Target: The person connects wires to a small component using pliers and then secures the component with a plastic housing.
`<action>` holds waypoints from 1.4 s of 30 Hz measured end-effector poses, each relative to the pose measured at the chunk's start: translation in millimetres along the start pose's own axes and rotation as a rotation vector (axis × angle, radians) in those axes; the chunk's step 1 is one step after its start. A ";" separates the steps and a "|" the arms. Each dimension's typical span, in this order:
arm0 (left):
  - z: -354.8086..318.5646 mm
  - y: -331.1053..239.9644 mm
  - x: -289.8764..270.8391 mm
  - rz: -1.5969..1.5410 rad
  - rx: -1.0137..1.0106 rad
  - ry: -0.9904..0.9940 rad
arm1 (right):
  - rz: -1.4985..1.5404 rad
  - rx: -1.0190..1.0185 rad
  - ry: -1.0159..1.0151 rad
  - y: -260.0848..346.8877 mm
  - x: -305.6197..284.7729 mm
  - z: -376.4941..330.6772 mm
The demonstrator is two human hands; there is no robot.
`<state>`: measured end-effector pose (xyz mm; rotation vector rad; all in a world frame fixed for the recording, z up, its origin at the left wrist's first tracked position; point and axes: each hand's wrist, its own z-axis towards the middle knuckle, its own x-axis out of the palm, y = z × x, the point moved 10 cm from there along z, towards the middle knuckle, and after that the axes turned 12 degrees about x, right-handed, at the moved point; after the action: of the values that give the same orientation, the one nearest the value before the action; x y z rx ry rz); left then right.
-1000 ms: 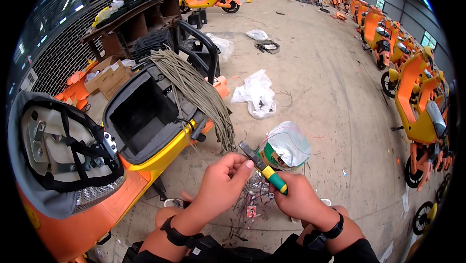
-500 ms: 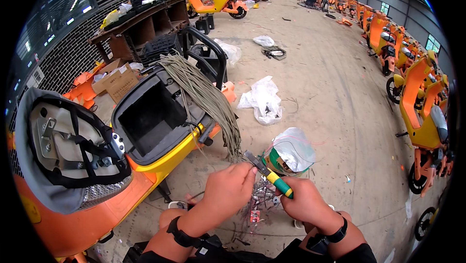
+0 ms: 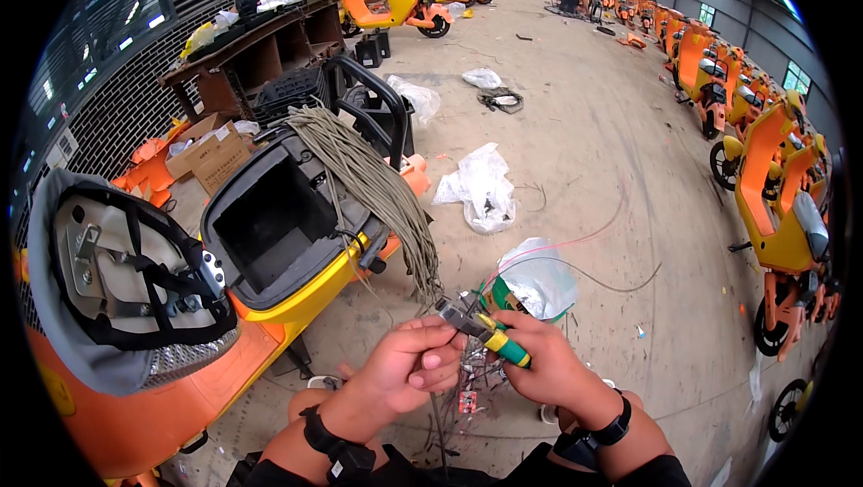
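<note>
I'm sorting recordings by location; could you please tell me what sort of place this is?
Probably a scooter assembly or repair hall: a long row of orange and yellow scooters on the right, an opened scooter with cables draped over it on the left, and pliers in the right hand.

Passage lay open over the beige concrete floor (image 3: 688,366) beside the right hand (image 3: 547,357); white-lined green bucket (image 3: 510,300) stood ahead, khaki cable bundle (image 3: 370,180) hung forward-left.

Grey-brown floor (image 3: 602,154) is strewn near with wire scraps (image 3: 478,374); crumpled white bag (image 3: 482,183) seen farther off; scooters (image 3: 766,234) lined up right.
</note>
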<state>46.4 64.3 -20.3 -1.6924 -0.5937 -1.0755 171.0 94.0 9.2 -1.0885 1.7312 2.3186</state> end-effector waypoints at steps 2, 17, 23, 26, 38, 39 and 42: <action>0.0 -1.3 -0.8 -0.012 0.012 0.014 | -0.001 -0.011 0.010 -0.2 0.4 1.4; -1.3 -60.2 36.4 1.954 0.864 -0.083 | -0.035 0.512 0.046 -22.9 3.0 -8.0; 12.4 -40.4 -1.3 0.764 0.239 -0.195 | -0.017 0.258 0.014 -8.2 -6.1 -1.6; 9.1 -22.1 2.5 0.338 0.090 -0.155 | 0.020 0.185 -0.007 -2.2 -7.2 -3.5; -3.4 -66.4 37.5 1.770 0.845 -0.202 | -0.133 0.320 -0.046 -10.8 -5.1 0.0; -3.9 -66.1 42.0 1.859 0.856 -0.199 | -0.125 0.340 -0.040 -11.9 -4.6 -0.5; -6.0 -62.4 48.5 2.028 0.869 -0.197 | -0.112 0.383 -0.019 -12.6 -4.2 -2.1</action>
<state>18.3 77.3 52.8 -0.7970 0.5706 0.7547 180.7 98.3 0.9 -1.0531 1.9414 1.8222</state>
